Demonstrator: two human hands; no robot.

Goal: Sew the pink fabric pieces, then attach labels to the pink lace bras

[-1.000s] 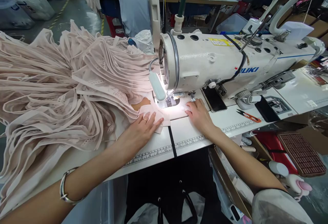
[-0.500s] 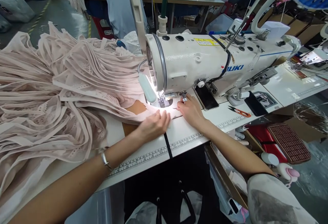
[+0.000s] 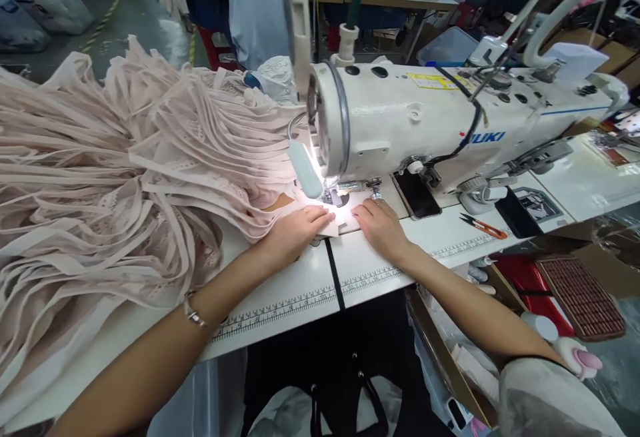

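Pale pink fabric [image 3: 260, 220] runs from a large heap under the lit needle area of a white sewing machine [image 3: 385, 124]. My left hand [image 3: 295, 229] is closed on this fabric just left of the presser foot [image 3: 330, 196], fingers together and pointing right; a small flap of cloth shows below the fingertips. My right hand [image 3: 383, 227] is to the right of the needle, its bent fingers pressed together at the fabric's edge. Glare from the machine lamp [image 3: 306, 170] washes out the cloth between both hands.
The pink heap [image 3: 100, 177] covers the table's left side. Right of my right hand lie a dark phone [image 3: 417, 194], orange thread snips [image 3: 483, 226] and another dark flat object [image 3: 517, 212]. A printed ruler [image 3: 280, 310] follows the front edge. A person in blue [image 3: 255, 10] sits beyond.
My left hand has gone from a raised pinch to lying lower on the cloth, fingers straighter. A flap of cloth now shows beneath it. The right hand stays near the needle. The view has shifted.
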